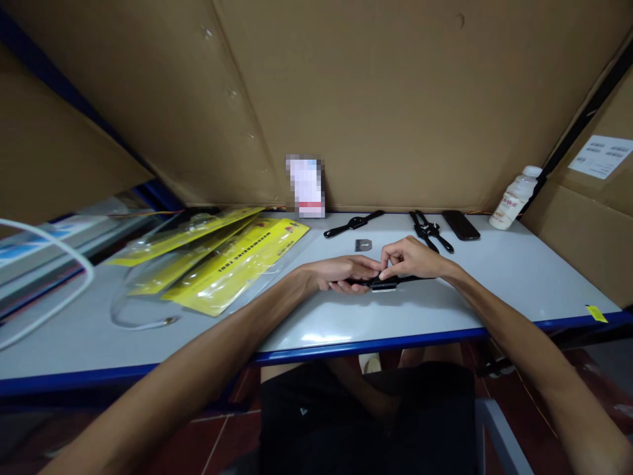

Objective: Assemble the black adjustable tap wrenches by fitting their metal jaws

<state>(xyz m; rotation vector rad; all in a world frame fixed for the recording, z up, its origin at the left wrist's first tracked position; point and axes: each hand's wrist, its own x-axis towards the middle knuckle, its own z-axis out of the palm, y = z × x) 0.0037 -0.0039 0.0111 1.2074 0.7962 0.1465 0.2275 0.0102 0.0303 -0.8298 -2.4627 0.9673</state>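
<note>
My left hand (346, 272) and right hand (409, 259) pinch the black watch (384, 284) against the tabletop (494, 284), steadying it.

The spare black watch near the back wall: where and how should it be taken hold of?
Judging by its pose, grip the spare black watch at its round case, the thickest part, coming from above with fingers across its narrow sides. It lies flat and straight on the table, straps thin, clear of the black pliers. Both hands are busy with another watch.
</note>
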